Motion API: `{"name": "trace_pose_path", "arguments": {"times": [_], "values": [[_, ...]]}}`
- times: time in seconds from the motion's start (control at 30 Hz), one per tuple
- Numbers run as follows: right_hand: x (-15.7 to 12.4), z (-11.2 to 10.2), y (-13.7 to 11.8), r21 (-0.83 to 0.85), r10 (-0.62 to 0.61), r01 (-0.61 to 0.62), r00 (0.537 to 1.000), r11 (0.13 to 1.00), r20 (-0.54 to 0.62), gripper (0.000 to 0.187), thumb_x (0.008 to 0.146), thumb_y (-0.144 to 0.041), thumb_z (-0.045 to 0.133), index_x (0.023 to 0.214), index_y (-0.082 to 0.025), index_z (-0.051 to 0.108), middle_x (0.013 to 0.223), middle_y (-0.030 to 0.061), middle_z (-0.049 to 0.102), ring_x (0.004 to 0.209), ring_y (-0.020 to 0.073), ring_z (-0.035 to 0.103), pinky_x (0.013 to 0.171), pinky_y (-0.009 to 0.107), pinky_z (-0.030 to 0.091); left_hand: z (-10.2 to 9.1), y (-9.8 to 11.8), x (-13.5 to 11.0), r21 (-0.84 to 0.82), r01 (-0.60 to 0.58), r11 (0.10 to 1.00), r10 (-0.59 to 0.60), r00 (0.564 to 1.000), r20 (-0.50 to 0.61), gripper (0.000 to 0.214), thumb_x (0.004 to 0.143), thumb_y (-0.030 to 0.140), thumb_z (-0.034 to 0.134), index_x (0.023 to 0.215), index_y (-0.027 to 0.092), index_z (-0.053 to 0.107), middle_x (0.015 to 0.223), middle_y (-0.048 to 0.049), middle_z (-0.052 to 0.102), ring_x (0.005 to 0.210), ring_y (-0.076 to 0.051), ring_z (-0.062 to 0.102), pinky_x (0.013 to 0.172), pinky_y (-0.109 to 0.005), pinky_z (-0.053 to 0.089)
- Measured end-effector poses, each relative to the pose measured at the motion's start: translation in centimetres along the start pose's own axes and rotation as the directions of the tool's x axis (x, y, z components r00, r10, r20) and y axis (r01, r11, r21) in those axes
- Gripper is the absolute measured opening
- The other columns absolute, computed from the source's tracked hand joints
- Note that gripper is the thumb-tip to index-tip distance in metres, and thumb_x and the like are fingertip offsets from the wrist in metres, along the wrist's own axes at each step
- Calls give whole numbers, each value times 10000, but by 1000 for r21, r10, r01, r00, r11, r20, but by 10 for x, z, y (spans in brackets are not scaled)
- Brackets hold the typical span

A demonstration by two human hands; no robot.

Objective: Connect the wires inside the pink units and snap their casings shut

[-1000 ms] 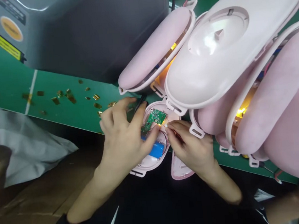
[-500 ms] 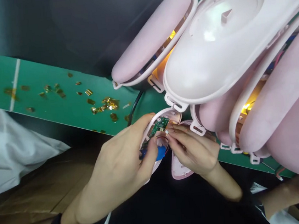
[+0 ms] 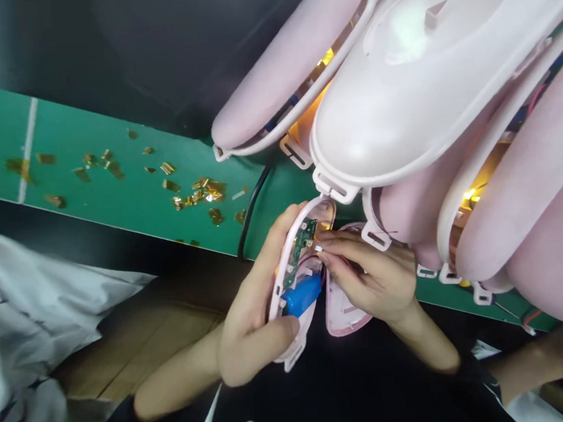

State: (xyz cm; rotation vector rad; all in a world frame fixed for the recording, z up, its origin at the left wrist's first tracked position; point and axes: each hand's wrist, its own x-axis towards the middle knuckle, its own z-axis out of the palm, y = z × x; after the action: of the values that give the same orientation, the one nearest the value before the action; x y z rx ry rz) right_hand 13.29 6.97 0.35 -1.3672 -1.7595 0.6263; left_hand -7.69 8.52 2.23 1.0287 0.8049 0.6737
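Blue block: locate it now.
Lower middle of the head view, the blue block lies in the pink shell held by the left hand, just below the green circuit board.

Most of the left hand's [image 3: 253,321] fingers were hidden behind a pale pink shell [image 3: 308,328]. The white piece [image 3: 318,248] at the right hand's [image 3: 379,274] fingertips was too small to identify. The picture's edges cut off a dark machine [image 3: 135,58], above, and a blurred forearm [image 3: 539,362], lower right.

Battery [image 3: 303,295] beside circuit board [image 3: 302,252] in shell [image 3: 309,329].
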Motion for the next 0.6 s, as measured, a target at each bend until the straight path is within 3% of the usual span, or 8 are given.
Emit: {"name": "trace_pose_path", "arguments": {"times": [0.07,0.17,0.3,0.6], "values": [[0,1,0,27,4,-5,1000,1000,7,189,971,-88,774,1116,-203,817,1100,28,878,988,168,862,976,267,719,7,0,-4,-56,3,998,-4,1000,-17,1033,840,39,541,1729,504,297,1839,145,280,1733,-319,208,1436,-567,179],[0,2,-1,48,4,-5,1000,999,23,173,979,-92,763,1105,-200,812,1085,23,879,967,161,861,966,262,718,10,6,-7,57,8,998,-6,999,-34,1076,791,7,494,1731,493,305,1821,159,312,1736,-295,192,1454,-545,102],[1,2,-1,46,3,-4,1000,999,10,146,987,-110,760,1084,-208,808,1034,14,881,922,157,862,937,241,717,8,8,-9,191,-31,981,31,1000,2,1083,786,48,501,1759,446,244,1838,112,279,1722,-318,219,1455,-566,111],[-1,1,1,32,4,-4,1000,999,1,155,978,-127,778,1100,-212,824,1056,30,881,903,172,865,961,266,722,10,2,-8,219,-99,971,100,995,8,1112,738,48,509,1777,329,234,1847,26,268,1696,-363,265,1442,-600,156]]}}
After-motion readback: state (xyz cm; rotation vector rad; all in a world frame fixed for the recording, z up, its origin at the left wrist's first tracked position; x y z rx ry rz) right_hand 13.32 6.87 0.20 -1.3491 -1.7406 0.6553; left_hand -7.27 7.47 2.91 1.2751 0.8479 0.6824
